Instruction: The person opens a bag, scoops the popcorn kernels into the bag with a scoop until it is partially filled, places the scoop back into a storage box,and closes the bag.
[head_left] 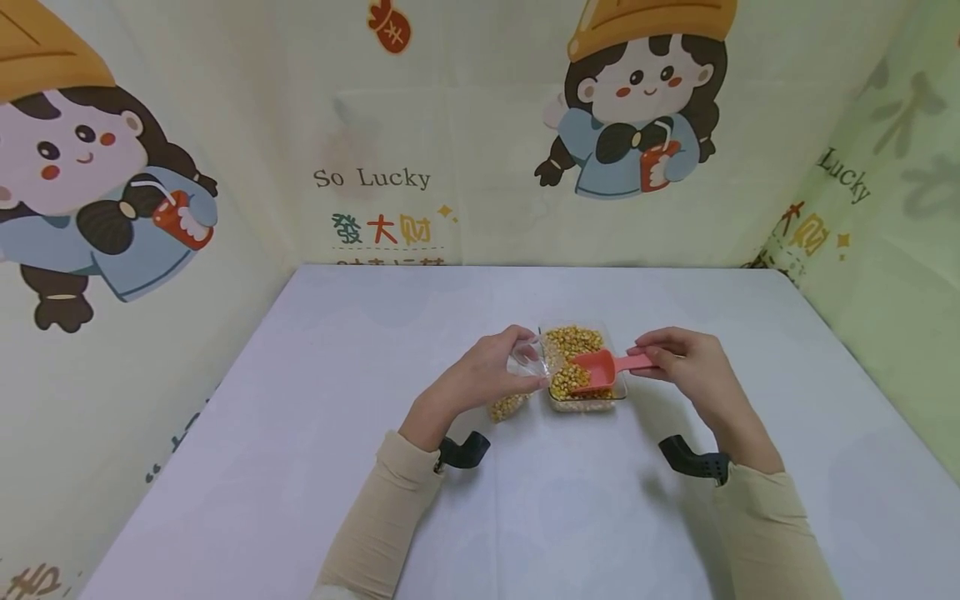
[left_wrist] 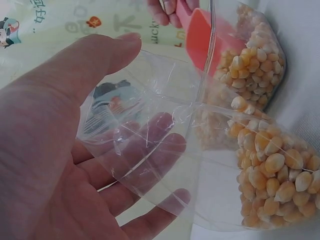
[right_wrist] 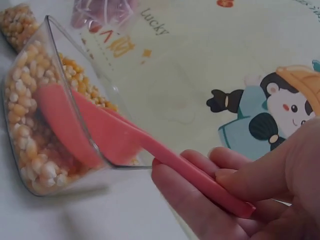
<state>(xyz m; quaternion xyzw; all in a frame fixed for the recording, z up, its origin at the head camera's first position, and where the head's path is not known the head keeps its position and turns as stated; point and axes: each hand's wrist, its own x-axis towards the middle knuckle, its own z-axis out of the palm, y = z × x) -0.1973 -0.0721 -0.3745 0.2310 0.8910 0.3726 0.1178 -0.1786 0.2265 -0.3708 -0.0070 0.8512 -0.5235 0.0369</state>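
Note:
My left hand (head_left: 486,369) holds the mouth of a clear plastic bag (left_wrist: 150,165), thumb apart from the curled fingers. Corn kernels (left_wrist: 280,175) fill the bag's bottom, which rests on the table. Just right of it stands a clear square container (head_left: 621,395) of yellow corn kernels (head_left: 573,337). My right hand (head_left: 693,371) pinches the handle of a pink scoop (head_left: 600,367) between thumb and fingers. In the right wrist view, the scoop's head (right_wrist: 70,125) dips into the kernels, seen through the container wall.
The container and bag stand on a white-covered table (head_left: 337,375). Behind it hangs a printed cloth backdrop (head_left: 487,125) with cartoon figures and lettering. A black camera mount (head_left: 465,450) sits on the left wrist, another mount (head_left: 693,458) on the right.

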